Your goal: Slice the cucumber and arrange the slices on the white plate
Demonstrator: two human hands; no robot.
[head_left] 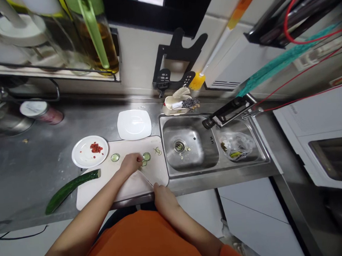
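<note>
While the head view looks down on a white board (160, 175), the left hand (131, 162) is over the board's middle, fingers bunched close beside two slices (146, 156); I cannot tell whether they pinch anything. The right hand (164, 196) is closed round the handle of a knife (146, 179) at the board's near edge, toward its right corner. The blade slants inward over the board, its tip near the left hand. A further slice (115, 157) lies in the board's far left part, and thin peel (157, 151) lies near its far right corner.

The cucumber (72, 190) crosses the board's left edge: its cut end rests on the board, while the longer part runs out over the counter (5, 173) toward the counter's front edge. At the board's far left corner sits a round plate (85, 154) with red pieces (96, 147), and a square plate (134, 124) stands at the far edge; whether either overlaps the board is hard to tell. Right of the board, the sink (202, 141) leaves hardly any gap. Counter stretches widest to the board's left, giving more room there.
</note>
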